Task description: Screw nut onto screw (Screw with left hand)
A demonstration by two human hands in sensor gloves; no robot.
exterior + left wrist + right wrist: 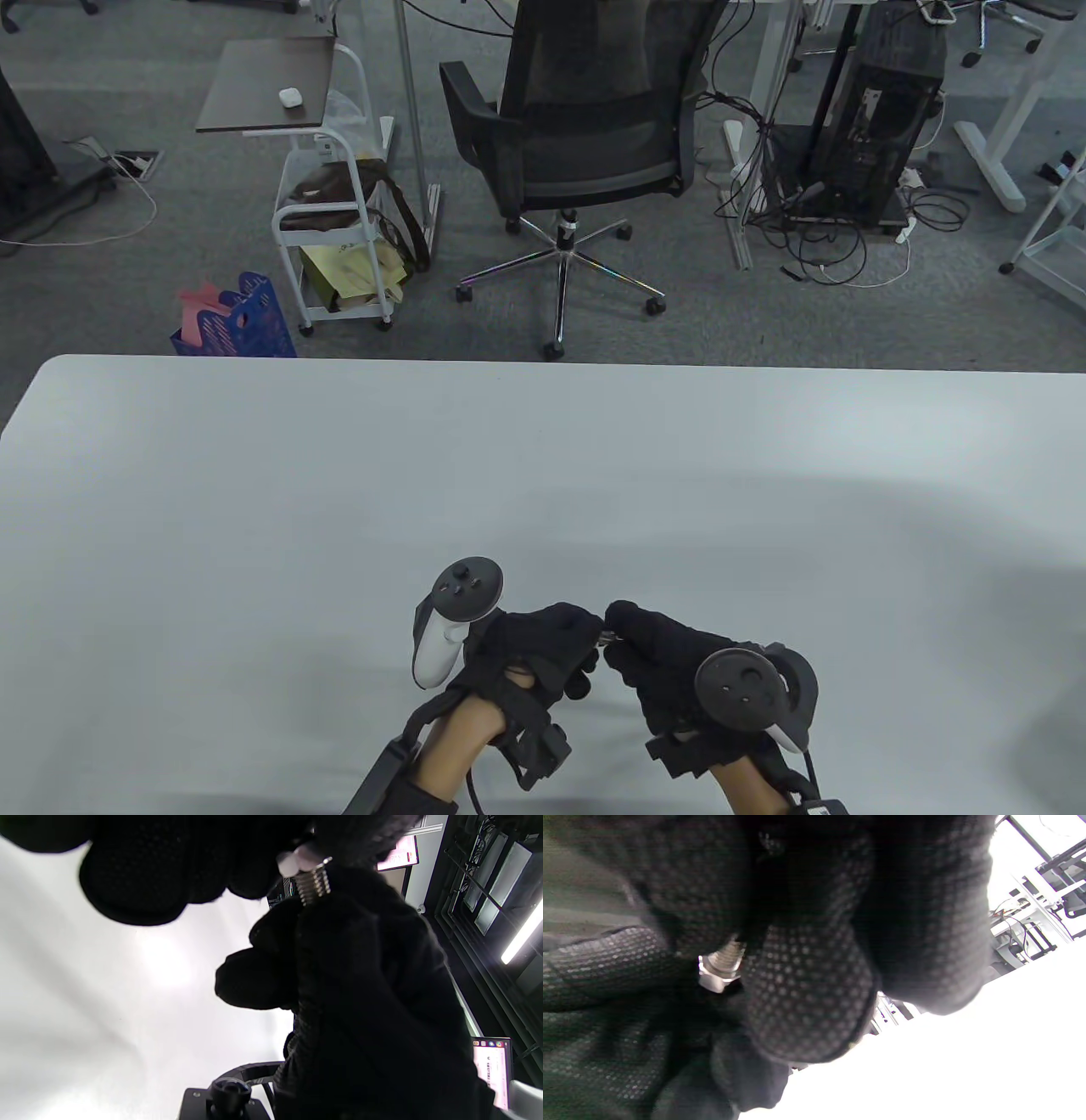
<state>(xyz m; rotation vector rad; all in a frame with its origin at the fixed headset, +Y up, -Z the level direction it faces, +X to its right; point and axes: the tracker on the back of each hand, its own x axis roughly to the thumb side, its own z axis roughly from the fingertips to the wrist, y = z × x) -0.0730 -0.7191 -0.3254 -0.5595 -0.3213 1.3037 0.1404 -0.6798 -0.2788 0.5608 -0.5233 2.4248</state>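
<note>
Both gloved hands meet just above the white table point(339, 509) near its front edge. My left hand point(567, 638) pinches a small pale hex nut point(297, 859) at its fingertips. The nut sits on the end of a threaded metal screw point(314, 885). My right hand point(635, 635) grips the screw, whose lower part is buried in the glove. In the right wrist view the nut point(715, 978) and a short run of the screw's thread point(729, 954) show between the dark fingers point(806, 997). In the table view only a glint of the screw point(605, 637) shows between the fingertips.
A white tracker point(450, 620) sits on the back of the left hand, a dark one point(751, 692) on the right. Beyond the table's far edge stand an office chair point(577, 127), a white cart point(331, 238) and a blue basket point(242, 323).
</note>
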